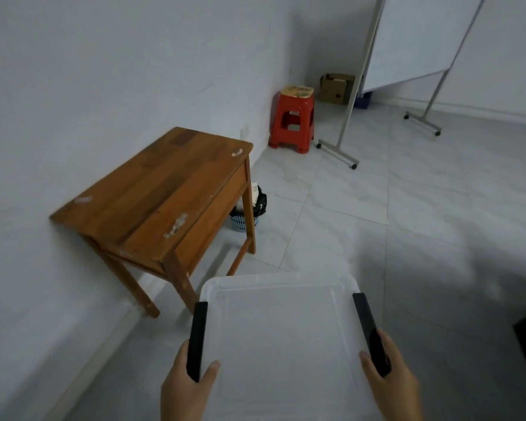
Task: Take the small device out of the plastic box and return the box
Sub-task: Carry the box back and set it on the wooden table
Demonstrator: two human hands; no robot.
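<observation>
**Both hands carry the closed plastic box above the floor**

The left hand [184,387] grips the left side of the plastic box [281,344], fingers wrapped under the edge and the thumb pressed on the lid just beside the black left latch [197,340]. The right hand [389,381] holds the opposite side the same way, its thumb on the lid and its palm against the black right latch [369,332]. Both hands are closed firmly around the box edges, not spread wide. The translucent white lid sits on the box, and the small device cannot be seen through it.

The box is held level in the air at the bottom of the view, near the front right corner of the wooden surface [152,189] but not touching it. The surface stands against the white wall [104,71] on the left, its top bare apart from a few pale scuffs. A small blue bin [246,214] with a black liner sits under its far end. Farther along the wall stands a red stool [292,123], and beyond it a cardboard box [336,88] in the corner. A whiteboard stand [346,123] on casters occupies the far right. Between these, the grey tiled floor [407,208] lies wide open ahead and to the right of the box.
</observation>
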